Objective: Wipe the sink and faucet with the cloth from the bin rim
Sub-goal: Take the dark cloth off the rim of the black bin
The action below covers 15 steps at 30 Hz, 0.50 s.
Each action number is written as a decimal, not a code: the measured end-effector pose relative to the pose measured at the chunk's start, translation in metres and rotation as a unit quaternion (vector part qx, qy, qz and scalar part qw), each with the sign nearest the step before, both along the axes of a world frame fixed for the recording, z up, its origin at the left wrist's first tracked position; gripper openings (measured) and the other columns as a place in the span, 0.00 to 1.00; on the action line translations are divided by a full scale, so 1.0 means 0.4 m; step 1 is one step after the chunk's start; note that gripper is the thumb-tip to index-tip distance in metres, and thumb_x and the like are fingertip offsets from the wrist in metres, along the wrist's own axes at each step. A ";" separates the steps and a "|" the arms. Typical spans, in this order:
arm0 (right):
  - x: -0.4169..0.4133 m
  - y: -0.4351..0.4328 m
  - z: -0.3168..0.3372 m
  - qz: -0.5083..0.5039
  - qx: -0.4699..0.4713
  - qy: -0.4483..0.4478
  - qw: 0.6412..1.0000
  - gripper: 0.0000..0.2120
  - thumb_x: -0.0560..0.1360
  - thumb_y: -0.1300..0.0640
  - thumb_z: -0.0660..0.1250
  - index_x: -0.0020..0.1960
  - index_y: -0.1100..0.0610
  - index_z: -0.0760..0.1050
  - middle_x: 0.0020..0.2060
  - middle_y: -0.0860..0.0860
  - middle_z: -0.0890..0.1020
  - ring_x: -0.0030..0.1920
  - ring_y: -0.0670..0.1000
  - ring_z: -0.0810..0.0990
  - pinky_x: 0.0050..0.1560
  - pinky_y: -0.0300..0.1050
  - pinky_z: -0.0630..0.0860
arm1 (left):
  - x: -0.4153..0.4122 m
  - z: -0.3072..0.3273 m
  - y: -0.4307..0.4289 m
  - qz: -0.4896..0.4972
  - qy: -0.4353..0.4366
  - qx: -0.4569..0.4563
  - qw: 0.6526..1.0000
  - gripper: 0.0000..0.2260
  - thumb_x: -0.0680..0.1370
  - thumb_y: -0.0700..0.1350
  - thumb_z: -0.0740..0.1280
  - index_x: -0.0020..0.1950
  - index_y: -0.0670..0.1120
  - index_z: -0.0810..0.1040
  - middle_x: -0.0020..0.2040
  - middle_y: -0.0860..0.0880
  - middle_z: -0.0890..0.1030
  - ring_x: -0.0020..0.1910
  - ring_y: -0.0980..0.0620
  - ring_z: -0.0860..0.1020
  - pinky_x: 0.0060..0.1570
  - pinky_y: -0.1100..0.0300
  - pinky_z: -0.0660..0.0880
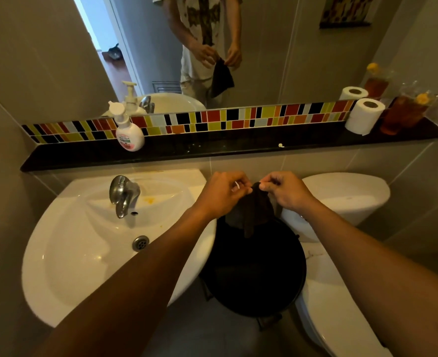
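Observation:
A dark cloth point(254, 210) hangs above the round black bin point(254, 269), held up by its top edge. My left hand point(223, 193) pinches that edge from the left and my right hand point(287, 191) pinches it from the right, close together. To the left is the white sink point(84, 248) with a yellow stain near the metal faucet point(123, 194) and a drain point(140, 242) in its bowl. The mirror above shows both hands holding the cloth.
A black ledge point(212, 148) behind the sink carries a soap pump bottle point(128, 130), a toilet paper roll point(364, 115) and an amber jar point(403, 114). A white toilet point(341, 199) stands at the right, tight against the bin.

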State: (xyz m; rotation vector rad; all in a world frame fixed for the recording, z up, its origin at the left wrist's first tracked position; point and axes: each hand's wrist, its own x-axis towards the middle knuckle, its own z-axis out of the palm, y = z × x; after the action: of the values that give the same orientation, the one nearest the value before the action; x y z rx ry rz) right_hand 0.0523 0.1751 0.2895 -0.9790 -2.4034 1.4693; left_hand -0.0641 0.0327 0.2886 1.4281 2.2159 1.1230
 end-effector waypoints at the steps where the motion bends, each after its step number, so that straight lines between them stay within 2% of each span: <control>1: -0.002 0.001 0.009 0.006 0.034 0.008 0.999 0.07 0.75 0.60 0.67 0.40 0.50 0.77 0.40 0.50 0.80 0.47 0.52 0.78 0.50 0.48 0.74 | -0.006 0.002 -0.003 0.023 -0.019 0.010 1.000 0.04 0.75 0.46 0.69 0.46 0.47 0.81 0.43 0.50 0.83 0.42 0.52 0.79 0.44 0.55 0.78; 3: 0.004 0.009 0.031 0.020 0.098 0.017 0.995 0.05 0.76 0.61 0.65 0.45 0.53 0.77 0.42 0.50 0.79 0.47 0.50 0.77 0.44 0.43 0.73 | -0.021 0.012 -0.015 0.062 -0.065 0.018 0.996 0.04 0.75 0.45 0.69 0.46 0.46 0.81 0.44 0.48 0.82 0.42 0.50 0.79 0.43 0.56 0.78; 5: 0.014 0.032 0.040 0.024 0.147 0.027 0.988 0.04 0.77 0.61 0.64 0.47 0.53 0.76 0.43 0.50 0.79 0.48 0.50 0.77 0.44 0.43 0.71 | -0.041 0.022 -0.027 0.065 -0.089 0.016 0.994 0.03 0.76 0.45 0.68 0.47 0.46 0.80 0.44 0.45 0.82 0.42 0.47 0.79 0.41 0.60 0.76; 8: 0.032 0.072 0.041 -0.022 0.177 0.030 0.983 0.03 0.77 0.58 0.65 0.49 0.54 0.76 0.45 0.53 0.80 0.48 0.54 0.79 0.49 0.50 0.76 | -0.057 0.036 -0.036 0.056 -0.108 0.024 0.992 0.02 0.78 0.43 0.65 0.49 0.46 0.77 0.44 0.43 0.81 0.43 0.48 0.78 0.38 0.70 0.74; 10: 0.041 0.096 0.034 -0.069 0.186 0.002 0.980 0.03 0.76 0.56 0.65 0.48 0.56 0.76 0.45 0.56 0.81 0.46 0.57 0.79 0.49 0.54 0.78 | -0.059 0.049 -0.033 0.056 -0.116 0.045 0.991 0.01 0.79 0.43 0.64 0.49 0.47 0.75 0.42 0.45 0.80 0.41 0.51 0.77 0.38 0.69 0.74; 12: 0.053 0.111 0.024 -0.104 0.207 -0.061 0.971 0.06 0.77 0.54 0.65 0.47 0.56 0.75 0.47 0.58 0.81 0.46 0.57 0.78 0.47 0.52 0.75 | -0.058 0.064 -0.028 0.050 -0.107 0.064 0.991 0.02 0.79 0.44 0.63 0.50 0.48 0.74 0.40 0.47 0.78 0.38 0.54 0.76 0.38 0.68 0.73; 13: 0.057 0.112 0.016 -0.111 0.212 -0.076 0.968 0.08 0.77 0.51 0.64 0.49 0.56 0.74 0.50 0.58 0.80 0.48 0.57 0.77 0.48 0.52 0.75 | -0.056 0.073 -0.024 0.047 -0.096 0.070 0.992 0.02 0.79 0.44 0.63 0.50 0.48 0.74 0.40 0.48 0.77 0.37 0.56 0.75 0.36 0.69 0.73; 15: 0.056 0.086 0.010 -0.062 0.176 -0.053 0.981 0.17 0.77 0.46 0.62 0.58 0.56 0.73 0.55 0.54 0.76 0.54 0.54 0.75 0.50 0.49 0.74 | -0.050 0.088 -0.015 0.035 -0.070 0.074 0.994 0.02 0.79 0.44 0.63 0.51 0.48 0.74 0.40 0.50 0.77 0.36 0.58 0.74 0.36 0.69 0.72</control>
State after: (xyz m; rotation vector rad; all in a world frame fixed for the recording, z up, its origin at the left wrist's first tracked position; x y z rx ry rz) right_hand 0.0748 0.2096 0.2935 -1.1159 -2.5028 0.9290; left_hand -0.0840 0.0267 0.3238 1.2909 2.1379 1.3913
